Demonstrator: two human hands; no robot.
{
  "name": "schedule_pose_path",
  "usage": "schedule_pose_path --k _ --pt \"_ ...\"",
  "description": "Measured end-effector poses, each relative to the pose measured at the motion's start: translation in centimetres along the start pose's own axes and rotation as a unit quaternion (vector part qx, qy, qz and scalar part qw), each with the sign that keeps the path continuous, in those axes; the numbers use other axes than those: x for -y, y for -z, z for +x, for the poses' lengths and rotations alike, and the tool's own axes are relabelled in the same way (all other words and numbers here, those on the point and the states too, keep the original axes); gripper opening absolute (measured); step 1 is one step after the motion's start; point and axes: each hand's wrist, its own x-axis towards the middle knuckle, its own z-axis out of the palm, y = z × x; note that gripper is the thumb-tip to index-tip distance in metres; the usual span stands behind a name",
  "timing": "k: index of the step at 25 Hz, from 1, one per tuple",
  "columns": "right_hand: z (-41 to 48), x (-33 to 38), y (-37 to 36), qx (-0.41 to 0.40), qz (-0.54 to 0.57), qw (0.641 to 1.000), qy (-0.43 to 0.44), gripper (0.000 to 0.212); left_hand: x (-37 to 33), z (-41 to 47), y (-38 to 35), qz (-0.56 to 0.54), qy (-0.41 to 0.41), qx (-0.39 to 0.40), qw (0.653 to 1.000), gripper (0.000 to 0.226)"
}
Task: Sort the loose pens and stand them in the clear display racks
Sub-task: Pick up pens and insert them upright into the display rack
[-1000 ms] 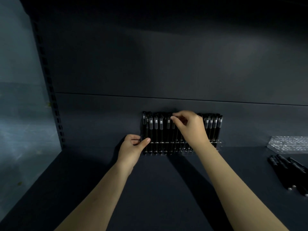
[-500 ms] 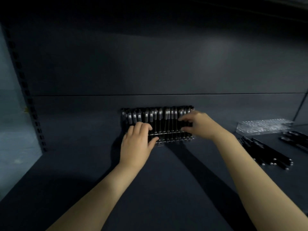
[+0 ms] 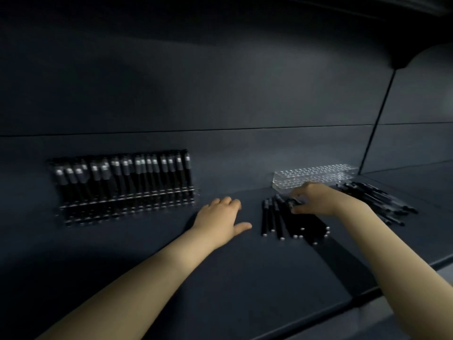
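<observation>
At the far left the filled rack (image 3: 122, 192) stands against the back wall of the shelf (image 3: 220, 290), its black pens upright in a close row, grey bands near their tops. Just right of it the left hand (image 3: 220, 217) rests palm down on the shelf, its fingers (image 3: 228, 202) loosely bent, thumb out sideways, holding nothing. Next comes the near pile of pens (image 3: 282, 222), lying flat side by side, long axes running away from the person, silver-tipped ends toward the shelf's front edge. The right hand (image 3: 318, 200) sits on the far end of this pile, its fingers (image 3: 300, 192) curled down with the thumb beneath, seemingly pinching one or more pens; blur hides how many. Just behind that hand stands the empty rack (image 3: 316, 175), clear, its top drilled with rows of holes. Further right a second pile of pens (image 3: 377, 200) lies slanted on the shelf.

The holes open upward while the pens lie flat, so whatever is lifted likely has to be tipped upright; the empty rack sits just beyond the right hand, making it the nearer one
</observation>
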Motion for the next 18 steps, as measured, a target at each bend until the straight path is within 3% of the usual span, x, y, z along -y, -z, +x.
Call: schedule_pose_path --k 4,7,10,13,16,18 --pt "1.4 -5.5 -1.0 0.035 0.081 0.996 0.03 0.054 -6.3 4.3 -1.6 -0.043 0.06 0.046 0.996 0.069" --pt "2.6 -7.2 -1.5 0.047 0.167 0.982 0.073 0.039 -9.5 6.5 -2.2 -0.035 0.127 0.049 0.99 0.088" --pt "3.3 -7.2 -1.8 0.052 0.305 0.946 0.094 0.018 -11.9 7.9 -2.5 -0.023 0.196 0.071 0.978 0.105" --pt "3.5 -7.5 -2.5 0.055 0.401 0.91 0.094 0.021 -13.6 9.1 -2.7 -0.012 0.24 0.109 0.965 0.118" --pt "3.2 -8.0 -2.8 0.071 0.439 0.89 0.1 0.024 -14.7 10.2 -2.6 -0.025 0.264 0.136 0.955 0.117" --pt "3.4 -8.5 -2.9 0.045 0.426 0.899 0.092 0.024 -15.0 10.7 -2.3 -0.056 0.272 0.135 0.951 0.108"
